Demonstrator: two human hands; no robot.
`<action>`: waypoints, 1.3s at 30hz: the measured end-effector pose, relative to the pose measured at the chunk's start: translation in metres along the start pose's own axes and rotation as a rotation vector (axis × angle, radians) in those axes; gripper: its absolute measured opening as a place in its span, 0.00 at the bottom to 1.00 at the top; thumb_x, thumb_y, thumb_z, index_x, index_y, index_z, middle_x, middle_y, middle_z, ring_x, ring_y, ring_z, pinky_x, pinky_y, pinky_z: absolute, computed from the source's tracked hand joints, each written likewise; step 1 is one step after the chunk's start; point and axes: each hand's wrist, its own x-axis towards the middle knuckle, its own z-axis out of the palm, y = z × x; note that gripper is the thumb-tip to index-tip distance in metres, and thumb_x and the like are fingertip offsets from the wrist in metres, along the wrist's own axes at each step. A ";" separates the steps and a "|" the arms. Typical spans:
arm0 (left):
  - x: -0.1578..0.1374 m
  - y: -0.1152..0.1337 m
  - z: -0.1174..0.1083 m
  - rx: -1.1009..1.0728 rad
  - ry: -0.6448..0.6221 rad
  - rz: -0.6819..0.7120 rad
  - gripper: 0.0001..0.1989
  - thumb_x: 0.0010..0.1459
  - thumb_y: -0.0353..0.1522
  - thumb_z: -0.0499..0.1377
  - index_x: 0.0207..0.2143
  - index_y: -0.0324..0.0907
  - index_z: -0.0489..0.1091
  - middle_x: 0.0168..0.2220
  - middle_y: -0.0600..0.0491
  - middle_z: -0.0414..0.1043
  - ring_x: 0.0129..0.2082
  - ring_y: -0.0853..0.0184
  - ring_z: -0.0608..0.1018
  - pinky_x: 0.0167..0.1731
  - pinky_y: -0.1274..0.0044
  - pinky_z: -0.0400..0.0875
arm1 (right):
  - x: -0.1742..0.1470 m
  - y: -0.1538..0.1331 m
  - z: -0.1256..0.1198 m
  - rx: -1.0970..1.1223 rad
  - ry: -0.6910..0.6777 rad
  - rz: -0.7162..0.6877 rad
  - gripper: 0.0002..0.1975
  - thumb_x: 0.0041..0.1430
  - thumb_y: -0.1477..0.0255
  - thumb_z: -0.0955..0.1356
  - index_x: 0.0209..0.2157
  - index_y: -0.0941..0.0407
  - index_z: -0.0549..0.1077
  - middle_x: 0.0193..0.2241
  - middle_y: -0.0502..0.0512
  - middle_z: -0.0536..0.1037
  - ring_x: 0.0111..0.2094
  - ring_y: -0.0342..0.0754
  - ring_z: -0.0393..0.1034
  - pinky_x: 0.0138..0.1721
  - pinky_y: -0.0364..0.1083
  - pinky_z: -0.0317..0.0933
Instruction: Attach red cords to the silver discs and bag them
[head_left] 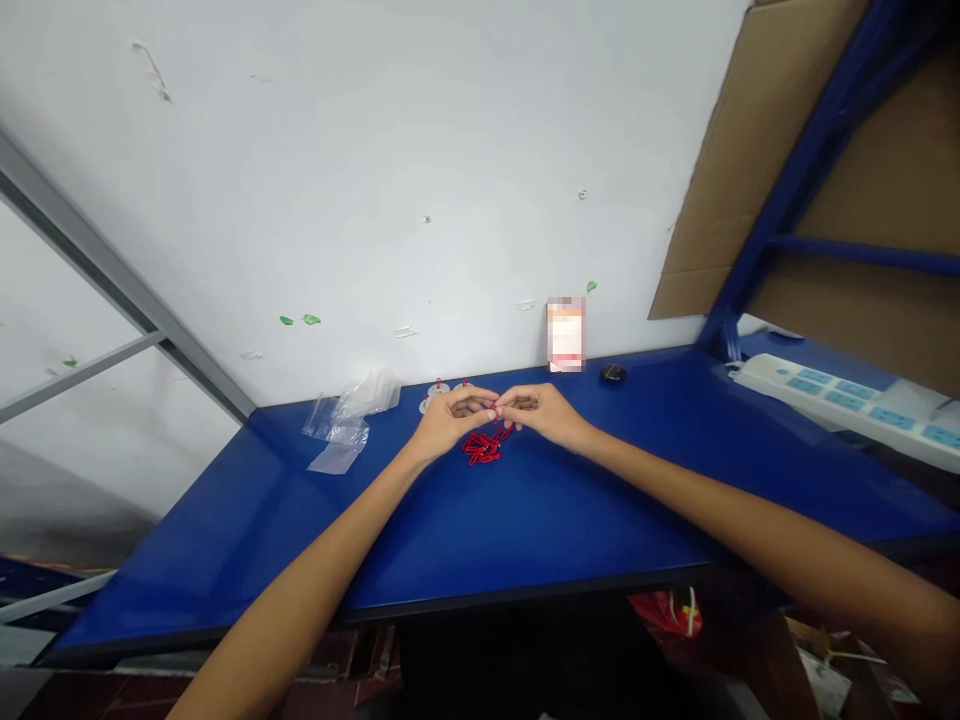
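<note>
My left hand (451,420) and my right hand (546,412) meet fingertip to fingertip above the blue table. Pinched between them is a small red cord (494,407), mostly covered by the fingers. Just below lies a pile of red cords (481,448) with small loops. Behind my left hand sit several pale round discs (438,388) with red loops on top, partly hidden by that hand. Clear plastic bags (349,420) lie spread to the left of it.
A blurred-out box or card (566,335) stands against the wall, with a black object (613,373) to its right. A white power strip (840,400) lies along the right side, under a blue metal frame (795,190). The blue table (540,530) ends in a dark front edge.
</note>
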 end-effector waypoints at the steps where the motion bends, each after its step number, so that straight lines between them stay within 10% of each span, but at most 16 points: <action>1: 0.000 -0.001 0.002 -0.014 0.022 -0.011 0.18 0.60 0.42 0.70 0.49 0.43 0.82 0.42 0.47 0.83 0.40 0.61 0.83 0.42 0.70 0.77 | 0.000 0.001 0.002 0.037 0.000 0.017 0.19 0.58 0.54 0.77 0.38 0.57 0.83 0.26 0.53 0.83 0.28 0.46 0.76 0.31 0.45 0.69; 7: 0.001 0.000 0.008 -0.010 0.139 -0.028 0.14 0.59 0.44 0.72 0.38 0.43 0.84 0.37 0.49 0.83 0.35 0.62 0.82 0.38 0.71 0.77 | 0.000 0.001 0.002 0.007 0.030 0.010 0.21 0.60 0.52 0.76 0.39 0.57 0.83 0.30 0.56 0.85 0.31 0.49 0.79 0.32 0.47 0.70; 11: 0.002 0.002 0.005 -0.100 0.187 -0.035 0.16 0.63 0.45 0.68 0.41 0.42 0.80 0.42 0.47 0.84 0.39 0.62 0.84 0.39 0.71 0.78 | 0.003 0.004 -0.024 -0.520 0.137 -0.206 0.13 0.69 0.59 0.71 0.41 0.54 0.83 0.40 0.57 0.85 0.40 0.53 0.80 0.46 0.54 0.73; 18: 0.003 -0.001 0.002 -0.087 0.222 -0.118 0.17 0.60 0.43 0.70 0.44 0.40 0.83 0.39 0.46 0.85 0.37 0.61 0.84 0.34 0.73 0.77 | 0.013 0.032 -0.072 -1.014 -0.121 -0.409 0.12 0.68 0.70 0.72 0.51 0.50 0.85 0.53 0.61 0.82 0.55 0.59 0.76 0.57 0.59 0.71; 30: 0.003 -0.001 0.000 -0.084 0.252 -0.108 0.18 0.56 0.41 0.73 0.46 0.41 0.84 0.39 0.46 0.85 0.37 0.61 0.84 0.34 0.73 0.77 | 0.011 0.017 -0.066 -0.909 0.073 -0.551 0.09 0.72 0.65 0.71 0.46 0.49 0.86 0.40 0.58 0.78 0.42 0.52 0.75 0.42 0.50 0.70; 39: 0.002 0.004 -0.001 0.031 0.068 -0.016 0.12 0.60 0.41 0.71 0.39 0.43 0.85 0.37 0.48 0.84 0.34 0.63 0.82 0.36 0.72 0.75 | 0.000 -0.015 -0.032 -0.404 -0.079 -0.535 0.08 0.69 0.63 0.74 0.46 0.47 0.85 0.40 0.54 0.81 0.39 0.48 0.77 0.43 0.49 0.73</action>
